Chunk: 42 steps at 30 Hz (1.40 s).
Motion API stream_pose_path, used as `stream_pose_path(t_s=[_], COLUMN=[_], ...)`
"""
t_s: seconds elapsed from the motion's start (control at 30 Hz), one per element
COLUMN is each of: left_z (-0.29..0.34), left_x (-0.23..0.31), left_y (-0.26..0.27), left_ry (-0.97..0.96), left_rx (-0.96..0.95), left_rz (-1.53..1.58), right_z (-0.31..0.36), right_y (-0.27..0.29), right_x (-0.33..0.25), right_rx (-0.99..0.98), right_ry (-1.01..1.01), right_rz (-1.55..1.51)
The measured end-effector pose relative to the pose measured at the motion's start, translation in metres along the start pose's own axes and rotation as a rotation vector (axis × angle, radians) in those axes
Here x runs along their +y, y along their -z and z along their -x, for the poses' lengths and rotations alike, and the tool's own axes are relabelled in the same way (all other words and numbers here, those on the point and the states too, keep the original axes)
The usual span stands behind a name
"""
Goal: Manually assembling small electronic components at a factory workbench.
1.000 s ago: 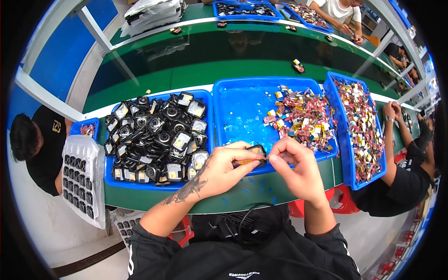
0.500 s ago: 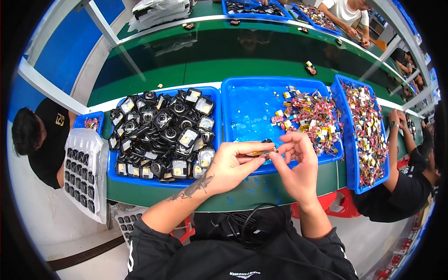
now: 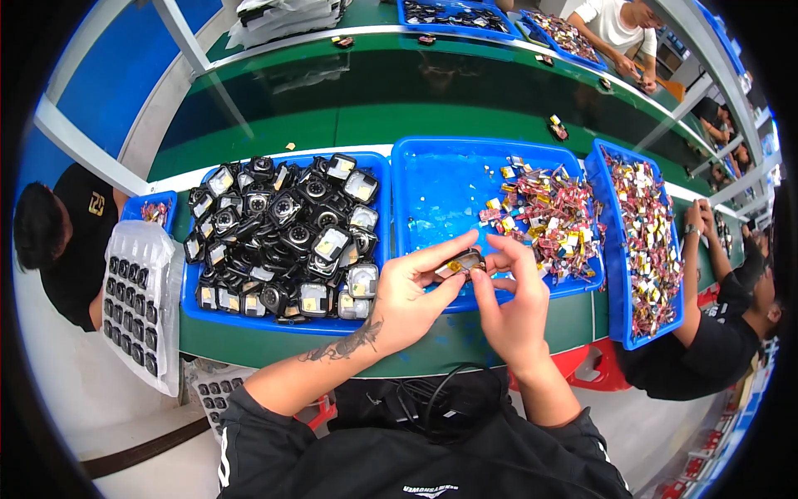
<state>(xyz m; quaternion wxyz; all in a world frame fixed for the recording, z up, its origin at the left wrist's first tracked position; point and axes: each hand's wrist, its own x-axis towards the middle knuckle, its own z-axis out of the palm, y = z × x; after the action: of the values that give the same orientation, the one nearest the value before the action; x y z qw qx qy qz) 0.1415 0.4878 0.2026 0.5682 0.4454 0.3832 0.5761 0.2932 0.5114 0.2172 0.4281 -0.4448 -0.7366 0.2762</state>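
Your left hand (image 3: pixel 413 291) has its fingers closed on a small dark-framed casing (image 3: pixel 462 263), gripping its left part with the index finger along the far edge and the thumb along the near one. The casing is held up over the near part of the middle tray, between your two hands, its long axis slanting from near left to far right and its pale, yellowish inside showing. Your right hand (image 3: pixel 517 303) has its bent fingers and thumb at the casing's right end; they seem to touch it, but you cannot tell whether they grip.

Around you, at far left, a white moulded tray (image 3: pixel 143 239) of black pieces tilts beside a co-worker (image 3: pixel 66 241). Next comes a blue bin (image 3: pixel 386 212) heaped with black casings (image 3: pixel 287 233), nearer to your left hand. The blue middle tray (image 3: pixel 436 200) has its near wall running behind your hands, with a pile of red and yellow parts (image 3: pixel 544 220) just beyond your right hand. At right, a deeper blue bin (image 3: pixel 618 279) holds more such parts and would block a wide rightward swing along the green bench (image 3: pixel 249 348).
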Motion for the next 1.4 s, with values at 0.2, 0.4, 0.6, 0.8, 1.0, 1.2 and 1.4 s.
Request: stream_pose_path(t_s=[0.2, 0.4, 0.6, 0.8, 1.0, 1.2, 1.4], left_z=[0.002, 0.008, 0.013, 0.012, 0.020, 0.032, -0.001], left_x=[-0.008, 0.003, 0.000, -0.002, -0.001, 0.015, 0.008], left_y=[-0.010, -0.005, -0.004, -0.008, -0.004, 0.012, 0.007], left_ry=[-0.258, -1.148, -1.193, -1.272, -1.467, -1.347, -0.365], left_rx=[0.321, 0.055, -0.066, -0.106, -0.089, 0.379, 0.232], left_rz=[-0.155, -1.006, -1.066, -1.043, -0.932, -1.050, -0.184], right_z=[-0.054, -0.233, -0.260, -0.231, -0.100, -0.068, -0.040], right_y=[0.001, -0.045, -0.067, -0.057, -0.077, -0.074, -0.026], right_x=[0.000, 0.069, 0.113, 0.058, -0.037, -0.028, -0.032], right_rx=[-0.235, -0.187, -0.395, -0.209, -0.744, -0.396, -0.030], right_ry=[-0.043, -0.134, -0.238, 0.069, 0.605, 0.663, 0.313], right_rz=[-0.082, 0.363, 0.485, 0.222, 0.138, 0.046, -0.129])
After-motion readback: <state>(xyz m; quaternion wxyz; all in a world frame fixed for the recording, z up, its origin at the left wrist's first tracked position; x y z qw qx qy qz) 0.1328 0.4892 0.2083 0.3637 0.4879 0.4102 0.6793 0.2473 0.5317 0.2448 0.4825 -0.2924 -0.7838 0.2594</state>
